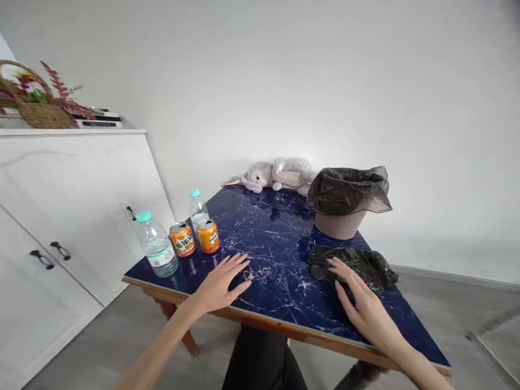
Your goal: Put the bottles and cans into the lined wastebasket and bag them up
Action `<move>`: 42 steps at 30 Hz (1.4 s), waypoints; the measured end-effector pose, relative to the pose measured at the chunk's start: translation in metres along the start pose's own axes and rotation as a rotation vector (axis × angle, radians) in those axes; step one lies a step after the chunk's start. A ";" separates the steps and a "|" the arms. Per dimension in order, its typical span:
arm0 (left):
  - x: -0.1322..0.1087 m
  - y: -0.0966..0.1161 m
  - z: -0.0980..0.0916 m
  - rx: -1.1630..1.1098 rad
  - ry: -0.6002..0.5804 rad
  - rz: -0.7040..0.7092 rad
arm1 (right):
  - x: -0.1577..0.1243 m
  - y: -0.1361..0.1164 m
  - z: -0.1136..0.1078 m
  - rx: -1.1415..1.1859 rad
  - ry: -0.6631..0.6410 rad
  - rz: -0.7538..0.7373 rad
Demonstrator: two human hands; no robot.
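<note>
resting over the dark blue, marble-patterned bench [276, 281] in the head view, both hands are open, with nothing in their grip. the left hand [221, 284] is palm down at the near edge, left of the middle, its fingers outstretched toward the far side and its thumb spread away from them. just beyond it, toward the left edge, stand two upright cans: the second orange can [208, 238] is the closer one, and the first orange can [182, 240] is beside it, nearer the left edge. the near bottle [161, 257], clear with a turquoise cap, stands by the near left corner; the far bottle [197, 208], capped alike, stands at the left edge behind the cans.

the right hand [363, 306] is palm down toward the near right corner, fingers extended and thumb apart. its fingertips overlap the loose dark plastic bag [368, 265], which lies flattened across to the right edge; whether they press on it i cannot tell. beyond the bag, also at the right edge, is the pale bin [339, 225], with a dark liner [345, 190] folded over its rim. a grey plush rabbit [282, 174] lies along the far edge.
</note>
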State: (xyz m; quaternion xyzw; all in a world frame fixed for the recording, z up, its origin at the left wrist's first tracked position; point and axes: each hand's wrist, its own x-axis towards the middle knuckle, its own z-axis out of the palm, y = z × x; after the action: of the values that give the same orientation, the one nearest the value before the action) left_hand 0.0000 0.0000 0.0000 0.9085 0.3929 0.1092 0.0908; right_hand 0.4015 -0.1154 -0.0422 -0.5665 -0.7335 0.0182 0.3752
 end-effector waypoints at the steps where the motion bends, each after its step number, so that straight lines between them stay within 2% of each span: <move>1: 0.000 0.001 0.000 -0.002 0.005 -0.002 | -0.003 -0.001 -0.002 0.001 -0.005 -0.041; 5: 0.000 0.003 0.001 -0.001 0.026 -0.004 | -0.007 -0.006 -0.006 -0.009 -0.035 -0.147; 14: -0.002 0.003 0.005 0.014 0.081 0.014 | -0.005 -0.013 -0.005 -0.103 -0.095 -0.201; 17: -0.004 0.001 0.007 0.004 0.099 0.013 | 0.003 -0.013 -0.011 -0.173 -0.067 -0.203; 19: -0.005 -0.002 0.009 -0.004 0.119 0.019 | 0.021 -0.014 -0.021 -0.242 -0.007 -0.203; 21: -0.006 -0.004 0.011 -0.010 0.132 0.030 | 0.051 -0.017 -0.036 -0.340 0.084 -0.169; 24: -0.007 -0.004 0.013 -0.020 0.128 0.026 | 0.114 -0.021 -0.066 -0.543 0.240 0.005; 26: -0.008 -0.002 0.011 -0.028 0.119 0.009 | 0.160 -0.019 -0.086 -0.636 0.280 0.086; 28: -0.009 0.002 0.008 -0.041 0.116 -0.003 | 0.200 -0.012 -0.102 -0.669 0.207 0.226; 29: -0.009 0.004 0.007 -0.049 0.115 -0.010 | 0.216 -0.007 -0.108 -0.660 0.099 0.282; 30: -0.010 0.005 0.005 -0.055 0.110 -0.017 | 0.229 -0.001 -0.112 -0.655 0.051 0.320; 32: -0.011 0.008 0.004 -0.063 0.099 -0.033 | 0.245 0.009 -0.115 -0.640 -0.036 0.370; 36: -0.012 0.009 0.004 -0.067 0.097 -0.035 | 0.253 0.014 -0.105 -0.618 -0.075 0.378; 39: -0.014 0.010 0.005 -0.068 0.099 -0.032 | 0.251 0.001 -0.092 -0.582 -0.063 0.317; 42: -0.014 0.011 0.005 -0.066 0.099 -0.045 | 0.247 -0.023 -0.083 -0.526 -0.038 0.229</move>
State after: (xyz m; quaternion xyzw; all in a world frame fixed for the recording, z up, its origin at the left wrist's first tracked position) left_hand -0.0006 -0.0179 -0.0037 0.8896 0.4132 0.1646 0.1036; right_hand 0.4116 0.0523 0.1589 -0.7230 -0.6512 -0.1200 0.1968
